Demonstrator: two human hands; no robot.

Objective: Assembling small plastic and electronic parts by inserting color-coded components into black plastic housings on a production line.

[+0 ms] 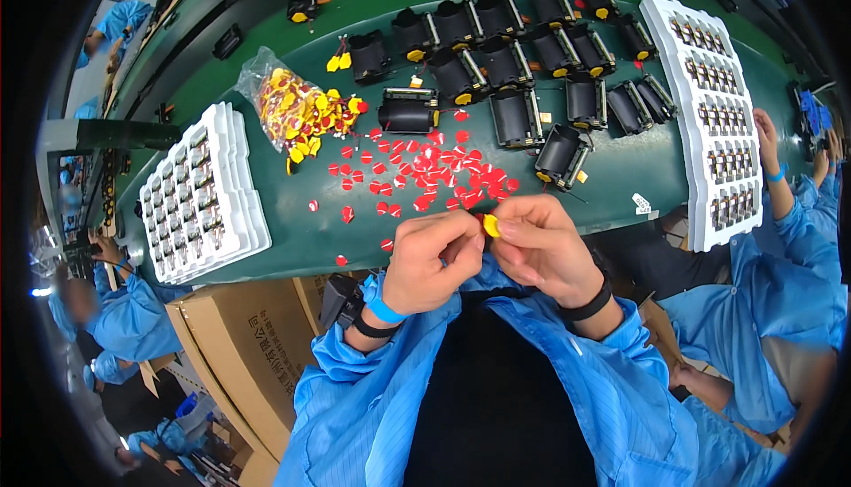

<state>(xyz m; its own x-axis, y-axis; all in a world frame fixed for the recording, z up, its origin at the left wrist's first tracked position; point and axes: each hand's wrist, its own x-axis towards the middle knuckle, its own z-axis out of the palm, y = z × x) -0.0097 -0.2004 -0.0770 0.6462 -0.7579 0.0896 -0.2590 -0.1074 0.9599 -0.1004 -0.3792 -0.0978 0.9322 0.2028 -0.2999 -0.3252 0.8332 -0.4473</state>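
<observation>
A small round yellow disc sits between the thumb and fingers of my right hand, above the near edge of the table. Right beside it, my left hand has its thumb and fingertips pinched together; a bit of red shows at the fingertips, too small to make out. Just beyond my hands, many red round pieces lie scattered on the green table. A clear plastic bag spills yellow discs with red faces onto the table.
Black housings with yellow discs stand in rows at the far side. White trays of small metal parts are stacked at left; another white tray lies at right. Cardboard boxes stand below left. People in blue work on both sides.
</observation>
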